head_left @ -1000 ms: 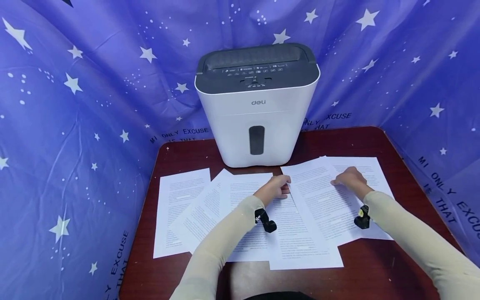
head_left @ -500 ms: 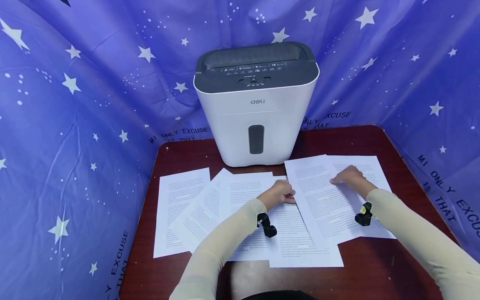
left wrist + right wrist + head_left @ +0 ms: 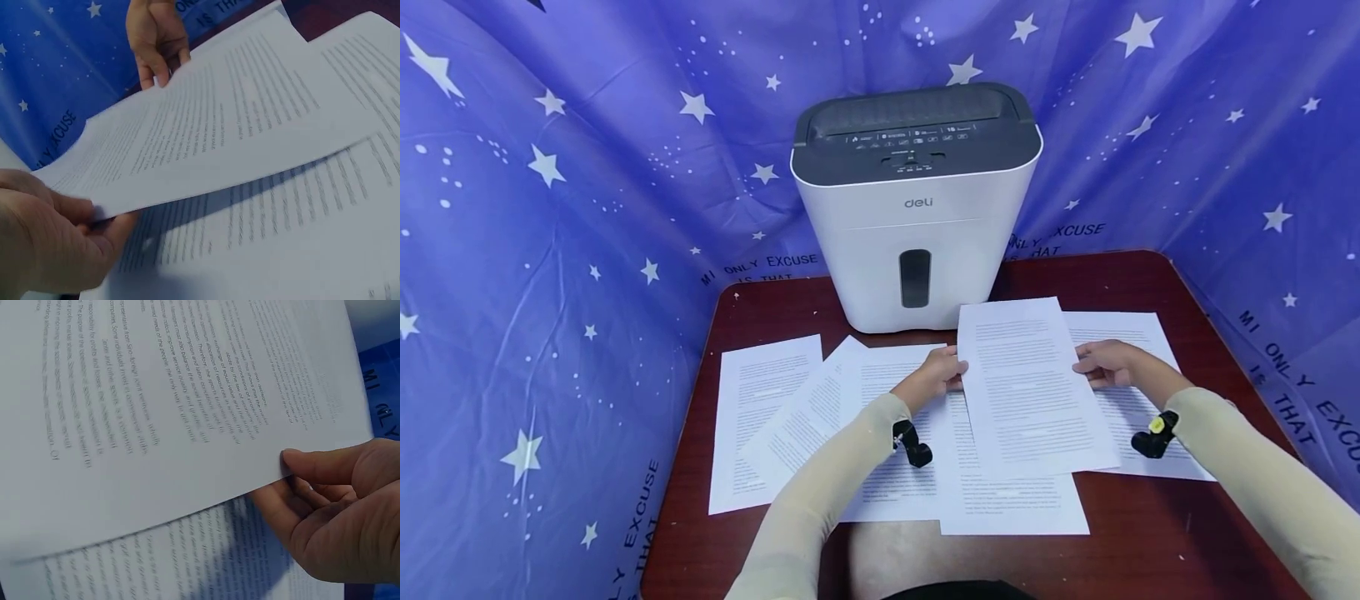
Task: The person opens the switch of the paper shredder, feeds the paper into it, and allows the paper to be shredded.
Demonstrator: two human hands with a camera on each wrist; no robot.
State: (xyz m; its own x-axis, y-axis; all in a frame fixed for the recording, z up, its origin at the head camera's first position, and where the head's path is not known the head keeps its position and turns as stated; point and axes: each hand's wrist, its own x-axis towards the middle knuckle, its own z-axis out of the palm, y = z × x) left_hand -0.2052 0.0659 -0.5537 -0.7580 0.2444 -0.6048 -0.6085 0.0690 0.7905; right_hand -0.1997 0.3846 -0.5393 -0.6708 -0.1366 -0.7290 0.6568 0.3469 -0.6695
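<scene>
Both hands hold one printed sheet of paper (image 3: 1030, 383) by its two long edges, lifted a little over other sheets. The left hand (image 3: 934, 375) pinches its left edge, thumb on top and fingers beneath. At the opposite edge the right hand (image 3: 1108, 364) pinches it the same way. In the left wrist view the held sheet (image 3: 206, 131) bows upward and casts a shadow on the page below. The right wrist view shows the thumb lying on the sheet (image 3: 187, 425) with fingers under it. A white and dark grey paper shredder (image 3: 880, 242) marked deli stands just behind.
Several printed sheets lie on the dark red table (image 3: 1150, 542): a left sheet (image 3: 760, 417), overlapping middle sheets (image 3: 880, 500), one under the held page (image 3: 1015, 508), and a right sheet (image 3: 1157, 433). A blue star-patterned curtain (image 3: 587, 208) surrounds the table.
The held sheet has come up off the pile and straightened, shifting slightly left. The right hand has gone from resting on the paper to gripping its right edge.
</scene>
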